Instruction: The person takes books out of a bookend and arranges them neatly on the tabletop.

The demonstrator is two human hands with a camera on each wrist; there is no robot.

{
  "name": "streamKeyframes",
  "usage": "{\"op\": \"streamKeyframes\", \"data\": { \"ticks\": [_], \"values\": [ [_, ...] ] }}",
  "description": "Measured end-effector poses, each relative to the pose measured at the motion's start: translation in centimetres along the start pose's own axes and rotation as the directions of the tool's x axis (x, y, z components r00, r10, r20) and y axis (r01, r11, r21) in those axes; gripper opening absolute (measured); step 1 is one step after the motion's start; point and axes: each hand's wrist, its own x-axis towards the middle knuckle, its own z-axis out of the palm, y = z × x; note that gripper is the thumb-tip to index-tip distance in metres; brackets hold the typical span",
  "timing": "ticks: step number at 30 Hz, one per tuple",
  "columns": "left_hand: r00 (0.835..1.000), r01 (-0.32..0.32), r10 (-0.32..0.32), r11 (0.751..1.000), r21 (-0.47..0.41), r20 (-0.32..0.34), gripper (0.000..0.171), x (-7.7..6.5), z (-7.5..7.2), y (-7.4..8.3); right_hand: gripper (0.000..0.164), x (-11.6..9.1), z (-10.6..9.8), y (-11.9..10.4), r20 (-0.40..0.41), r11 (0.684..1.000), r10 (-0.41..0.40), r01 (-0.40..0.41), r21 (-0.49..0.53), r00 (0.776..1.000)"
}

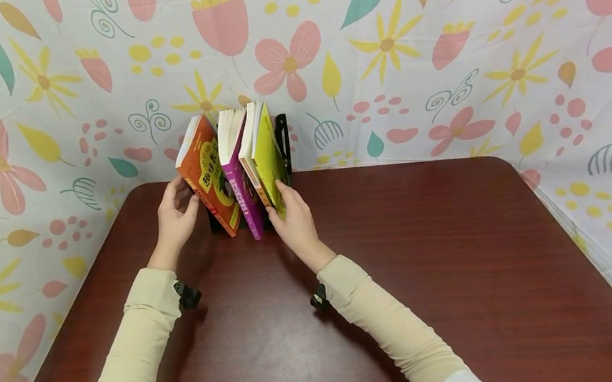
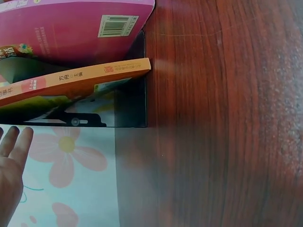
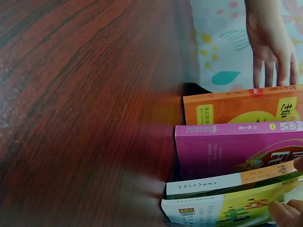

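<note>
Several books stand in a black book stand (image 1: 283, 137) near the table's back edge. An orange book (image 1: 208, 174) leans at the left, a purple-spined book (image 1: 244, 192) is in the middle, and a book with a white-and-orange spine (image 3: 203, 184) stands beside a yellow-green book (image 1: 267, 151) at the right. My right hand (image 1: 297, 220) grips these last two, thumb by the spines and fingers on the yellow-green cover. My left hand (image 1: 175, 215) is beside the orange book's outer side, fingers fairly straight; whether it touches is unclear.
The brown wooden table (image 1: 433, 264) extends in front and to the right. A flower-patterned cloth (image 1: 413, 90) hangs close behind and along both sides. Each wrist wears a small black camera (image 1: 187, 294).
</note>
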Motion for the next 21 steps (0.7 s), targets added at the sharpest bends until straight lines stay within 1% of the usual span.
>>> {"op": "streamKeyframes", "data": {
  "ticks": [3, 7, 10, 14, 18, 21],
  "values": [
    [1.0, -0.016, 0.016, 1.0, -0.011, -0.008, 0.044, 0.19, 0.11, -0.26, 0.053, 0.13, 0.27, 0.32, 0.0, 1.0, 0.014, -0.014, -0.001, 1.0],
    [0.998, -0.054, 0.053, 0.998, -0.014, -0.029, 0.042, 0.36, 0.27, -0.54, 0.053, 0.29, 0.51, 0.61, -0.004, 0.999, 0.032, -0.032, -0.013, 0.999],
    [0.997, -0.064, 0.063, 0.998, -0.026, -0.038, 0.041, 0.38, 0.38, -0.62, 0.052, 0.25, 0.61, 0.73, -0.007, 0.999, 0.036, -0.037, -0.024, 0.999],
    [0.997, -0.058, 0.056, 0.997, -0.044, -0.046, 0.041, 0.47, 0.46, -0.63, 0.048, 0.17, 0.73, 0.85, -0.011, 0.999, 0.019, -0.02, -0.04, 1.0],
    [0.997, -0.051, 0.048, 0.998, -0.043, -0.067, 0.039, 0.61, 0.53, -0.69, 0.044, 0.17, 0.82, 0.94, -0.027, 0.998, -0.019, 0.017, -0.066, 0.999],
    [0.995, -0.059, 0.055, 0.997, -0.042, -0.083, 0.038, 0.68, 0.56, -0.83, 0.042, 0.2, 0.84, 0.94, -0.044, 0.995, -0.052, 0.048, -0.088, 0.998]
  ]
}}
